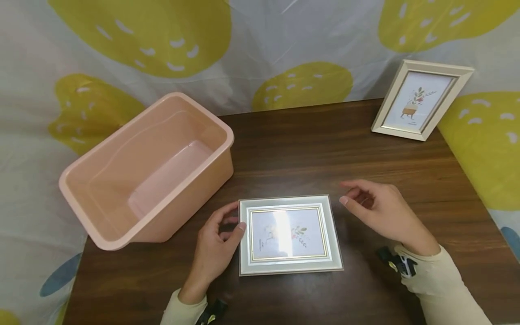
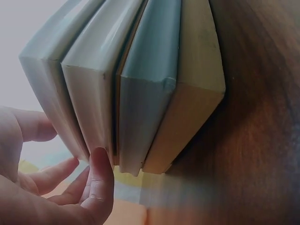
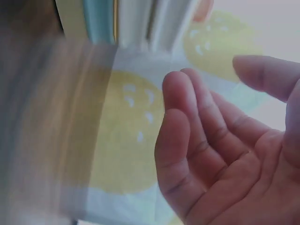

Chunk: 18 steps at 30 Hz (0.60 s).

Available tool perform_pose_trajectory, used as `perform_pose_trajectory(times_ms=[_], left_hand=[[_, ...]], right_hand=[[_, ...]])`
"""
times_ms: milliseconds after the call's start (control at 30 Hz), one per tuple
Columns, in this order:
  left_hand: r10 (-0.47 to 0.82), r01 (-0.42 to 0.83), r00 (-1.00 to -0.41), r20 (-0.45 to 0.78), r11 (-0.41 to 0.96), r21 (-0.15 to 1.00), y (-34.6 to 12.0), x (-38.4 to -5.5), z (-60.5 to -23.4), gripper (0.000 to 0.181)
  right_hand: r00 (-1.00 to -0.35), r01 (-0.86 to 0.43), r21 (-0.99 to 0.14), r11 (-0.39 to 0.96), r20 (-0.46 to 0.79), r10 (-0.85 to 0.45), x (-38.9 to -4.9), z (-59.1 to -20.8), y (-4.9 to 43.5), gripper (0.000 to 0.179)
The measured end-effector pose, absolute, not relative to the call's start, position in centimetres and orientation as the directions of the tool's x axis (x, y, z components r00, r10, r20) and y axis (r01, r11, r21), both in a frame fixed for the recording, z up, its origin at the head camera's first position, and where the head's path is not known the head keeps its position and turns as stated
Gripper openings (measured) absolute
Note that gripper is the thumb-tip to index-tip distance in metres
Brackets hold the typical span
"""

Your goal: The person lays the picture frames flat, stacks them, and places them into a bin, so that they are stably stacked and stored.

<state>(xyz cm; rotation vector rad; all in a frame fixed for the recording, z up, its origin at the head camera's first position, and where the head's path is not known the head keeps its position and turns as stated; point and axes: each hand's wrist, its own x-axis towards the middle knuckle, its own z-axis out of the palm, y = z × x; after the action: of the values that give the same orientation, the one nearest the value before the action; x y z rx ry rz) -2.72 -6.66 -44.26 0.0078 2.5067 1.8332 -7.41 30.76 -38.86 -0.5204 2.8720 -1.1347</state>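
Where left hand (image 1: 215, 250) touches — glossy frames (image 1: 289, 237).

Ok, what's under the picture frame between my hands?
Under the top frame are what look like more frames, stacked with only edges showing. Their fronts and the table directly beneath are covered.

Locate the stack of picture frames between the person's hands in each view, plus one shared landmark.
Head: stack at lower centre, seen from above.
Left wrist: stack at upper centre-left, four frames seen edge-on side by side, cut off at the top.
Right wrist: stack at the top, left of centre, cut off.
Shared landmark: brown table, under the stack in head, right side in left wrist, blurred left side in right wrist.
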Motion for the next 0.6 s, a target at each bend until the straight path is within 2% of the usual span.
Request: perform_pose_trajectory(times_ms=[167, 600], left_hand=[[0.031, -0.025, -0.999, -0.036, 0.290, 0.957, -6.8, -2.9, -44.6, 0.047], [0.036, -0.047, -0.998, -0.060, 0.280, 0.959, -7.1, -3.1, -45.1, 0.047]], right_hand=[[-0.959, -0.280, -0.634, 0.721, 0.146, -0.244, -10.1, -37.2, 33.1, 0.029], [-0.967, -0.240, -0.686, 0.687, 0.227, -0.112, -17.9, -33.2, 38.5, 0.026]])
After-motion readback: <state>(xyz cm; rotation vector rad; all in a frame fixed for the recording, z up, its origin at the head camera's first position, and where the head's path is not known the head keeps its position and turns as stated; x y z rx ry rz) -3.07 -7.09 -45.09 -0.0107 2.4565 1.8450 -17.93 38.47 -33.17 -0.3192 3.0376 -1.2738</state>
